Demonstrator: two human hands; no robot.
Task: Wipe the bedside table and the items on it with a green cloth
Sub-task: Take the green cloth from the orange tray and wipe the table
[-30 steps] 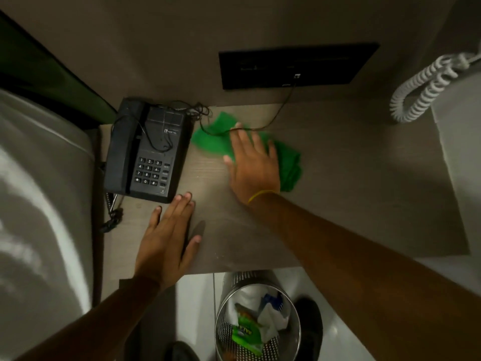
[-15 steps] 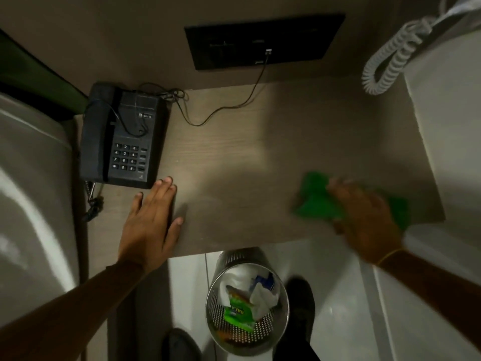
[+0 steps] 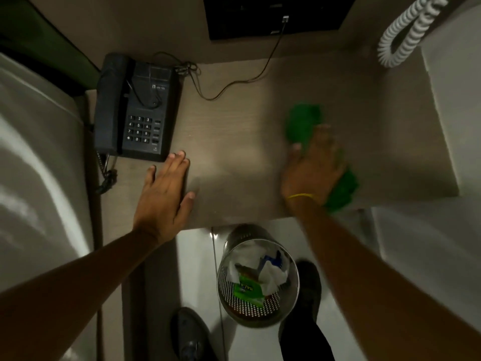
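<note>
The wooden bedside table (image 3: 234, 142) fills the middle of the view. My right hand (image 3: 312, 168) presses the green cloth (image 3: 302, 123) flat on the table's right part; cloth shows beyond my fingertips and beside my wrist near the front edge. The hand is blurred by motion. My left hand (image 3: 164, 199) lies flat on the table, fingers spread, just in front of the black telephone (image 3: 135, 108), which sits at the back left and holds nothing under it that I can see. A thin black cord (image 3: 234, 84) runs from the phone to a dark wall panel (image 3: 276, 16).
A perforated metal waste bin (image 3: 257, 282) with wrappers stands on the floor below the table's front edge, between my two shoes. A white coiled cord (image 3: 400, 40) hangs at the back right. A bed (image 3: 36, 165) borders the left side; a white surface borders the right.
My right hand swept the cloth from beside the phone to the table's right front, then pushed it back away from the edge. The left hand has stayed flat near the phone.
</note>
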